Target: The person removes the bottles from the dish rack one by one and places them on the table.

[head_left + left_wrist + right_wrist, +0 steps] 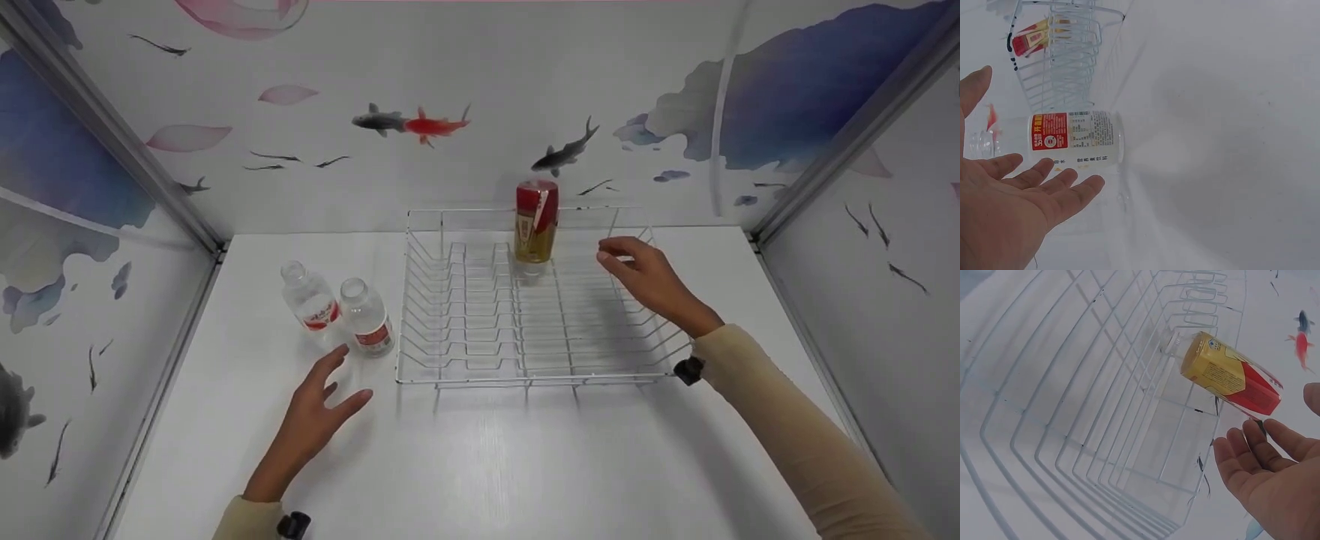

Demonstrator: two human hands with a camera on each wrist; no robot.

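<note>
While the left hand (315, 409) spreads wide, two clear bottles (364, 306) stand just beyond its fingertips (339, 355), probably light, slick, best held round the label (373, 337); left of the loosely curved, empty right hand (646, 279), a red-and-yellow bottle (535, 221) stands upturned in the rack (480, 383).

Left fingers (329, 364) parted, relaxed; right fingers (624, 244) loosely bent, right arm (787, 427) outstretched.

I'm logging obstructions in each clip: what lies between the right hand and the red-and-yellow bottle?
In the head view, only bars of the wire rack show between the right hand and the red-and-yellow bottle.
</note>
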